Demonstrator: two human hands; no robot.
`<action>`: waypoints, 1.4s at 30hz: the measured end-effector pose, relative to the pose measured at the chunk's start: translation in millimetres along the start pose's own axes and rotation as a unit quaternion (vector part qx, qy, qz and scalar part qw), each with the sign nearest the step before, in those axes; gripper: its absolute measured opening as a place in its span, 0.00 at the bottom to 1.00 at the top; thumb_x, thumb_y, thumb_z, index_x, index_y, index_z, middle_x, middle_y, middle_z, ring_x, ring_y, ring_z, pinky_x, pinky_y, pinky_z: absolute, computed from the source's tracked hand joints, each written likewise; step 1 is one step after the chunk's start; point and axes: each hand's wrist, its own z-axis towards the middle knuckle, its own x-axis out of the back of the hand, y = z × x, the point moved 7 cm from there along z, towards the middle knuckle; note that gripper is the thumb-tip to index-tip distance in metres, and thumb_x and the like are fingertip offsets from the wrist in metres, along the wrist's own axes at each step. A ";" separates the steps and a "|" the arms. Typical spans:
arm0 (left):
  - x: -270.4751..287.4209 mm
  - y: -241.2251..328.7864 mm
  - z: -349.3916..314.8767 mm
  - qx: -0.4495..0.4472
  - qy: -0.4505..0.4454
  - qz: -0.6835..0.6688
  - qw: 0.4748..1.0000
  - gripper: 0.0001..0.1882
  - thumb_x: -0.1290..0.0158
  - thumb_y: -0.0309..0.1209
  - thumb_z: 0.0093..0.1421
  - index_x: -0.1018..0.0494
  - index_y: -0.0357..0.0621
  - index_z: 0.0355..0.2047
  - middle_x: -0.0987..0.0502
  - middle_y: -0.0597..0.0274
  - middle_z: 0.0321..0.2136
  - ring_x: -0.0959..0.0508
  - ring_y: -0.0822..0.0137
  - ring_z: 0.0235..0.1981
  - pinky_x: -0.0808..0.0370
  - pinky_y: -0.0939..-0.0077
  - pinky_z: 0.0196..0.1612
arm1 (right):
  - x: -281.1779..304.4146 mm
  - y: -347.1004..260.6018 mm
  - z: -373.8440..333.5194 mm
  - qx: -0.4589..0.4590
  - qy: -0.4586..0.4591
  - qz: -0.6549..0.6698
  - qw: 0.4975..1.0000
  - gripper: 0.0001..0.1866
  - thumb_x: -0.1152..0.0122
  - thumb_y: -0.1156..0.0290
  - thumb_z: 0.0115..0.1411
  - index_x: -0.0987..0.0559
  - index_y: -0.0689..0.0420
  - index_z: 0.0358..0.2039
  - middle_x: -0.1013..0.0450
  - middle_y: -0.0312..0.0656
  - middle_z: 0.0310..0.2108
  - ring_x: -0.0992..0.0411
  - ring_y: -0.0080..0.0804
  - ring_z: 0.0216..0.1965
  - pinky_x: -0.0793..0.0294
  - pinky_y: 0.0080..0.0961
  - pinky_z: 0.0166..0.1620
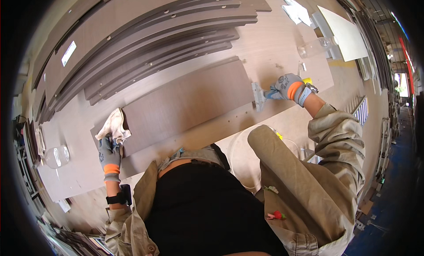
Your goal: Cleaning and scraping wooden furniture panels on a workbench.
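A long brown board [185,101] lies flat on the table in front of me. My left hand [109,153], in a grey glove with an orange cuff, grips a whitish cloth [115,127] at the board's left end. Past the right end, my right hand [287,86], gloved alike, is closed round the blue handle of a scraper [258,97]. Its wide metal blade stands beside the board's end edge; whether they touch I cannot tell. A yellow object [307,81] shows partly behind my right wrist.
Beyond the board, several brown panels [145,39] with round fittings along their edges lie stacked. Clear plastic bottles lie at the right [314,48] and left [57,157] of the table [81,176]. White crumpled material [295,9] and a pale board [342,32] are at the far right.
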 end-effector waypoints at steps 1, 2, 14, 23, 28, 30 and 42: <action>-0.6 -1.3 -0.3 0.004 -0.001 -0.001 1.000 0.20 0.45 0.31 0.53 0.30 0.36 0.46 0.27 0.45 0.42 0.27 0.46 0.43 0.30 0.62 0.44 | 0.8 -0.8 1.7 0.003 -0.002 -0.011 1.000 0.31 0.62 0.35 0.57 0.21 0.44 0.41 0.24 0.40 0.39 0.26 0.41 0.41 0.26 0.40 0.41; -0.8 -1.6 -0.5 -0.002 0.003 0.001 1.000 0.20 0.45 0.31 0.53 0.30 0.36 0.46 0.28 0.45 0.42 0.27 0.46 0.43 0.30 0.62 0.44 | 1.8 -2.2 2.8 0.005 -0.005 -0.022 1.000 0.31 0.62 0.35 0.57 0.21 0.44 0.41 0.24 0.40 0.40 0.26 0.40 0.42 0.26 0.41 0.41; -3.1 -6.5 -0.3 0.002 0.017 -0.011 1.000 0.16 0.47 0.34 0.55 0.29 0.37 0.42 0.28 0.46 0.40 0.27 0.45 0.39 0.30 0.59 0.42 | 25.7 -59.8 8.3 0.040 0.000 -0.032 0.999 0.29 0.61 0.37 0.57 0.21 0.46 0.38 0.23 0.40 0.36 0.25 0.41 0.39 0.25 0.41 0.38; -0.6 -5.8 2.8 0.021 -0.027 0.050 0.998 0.19 0.50 0.42 0.57 0.31 0.45 0.44 0.29 0.48 0.43 0.26 0.45 0.40 0.28 0.55 0.41 | 60.2 -149.2 6.6 0.113 0.053 0.000 0.992 0.25 0.56 0.41 0.57 0.21 0.48 0.36 0.23 0.43 0.34 0.25 0.42 0.37 0.26 0.41 0.36; 0.4 -22.8 7.1 -0.004 -0.015 0.043 0.999 0.16 0.52 0.41 0.58 0.30 0.44 0.41 0.27 0.46 0.39 0.26 0.42 0.38 0.28 0.53 0.39 | 82.3 -195.4 -5.9 0.115 0.070 -0.016 0.991 0.26 0.55 0.41 0.57 0.21 0.49 0.35 0.23 0.42 0.32 0.25 0.42 0.35 0.27 0.38 0.36; 10.6 -40.8 7.7 -0.002 0.021 -0.067 0.998 0.14 0.51 0.38 0.58 0.29 0.41 0.38 0.24 0.52 0.29 0.23 0.52 0.31 0.28 0.62 0.35 | 88.6 -210.9 -7.1 0.114 0.076 -0.016 0.990 0.25 0.55 0.41 0.57 0.21 0.49 0.34 0.23 0.42 0.31 0.25 0.42 0.35 0.26 0.38 0.36; 89.5 -169.7 -55.4 0.108 0.033 -0.463 0.879 0.10 0.58 0.32 0.63 0.30 0.40 0.33 0.31 0.70 0.27 0.34 0.78 0.29 0.34 0.83 0.33 | 150.0 -347.4 -5.1 0.163 0.095 -0.021 0.982 0.26 0.56 0.42 0.58 0.20 0.50 0.38 0.23 0.42 0.35 0.24 0.41 0.36 0.25 0.45 0.31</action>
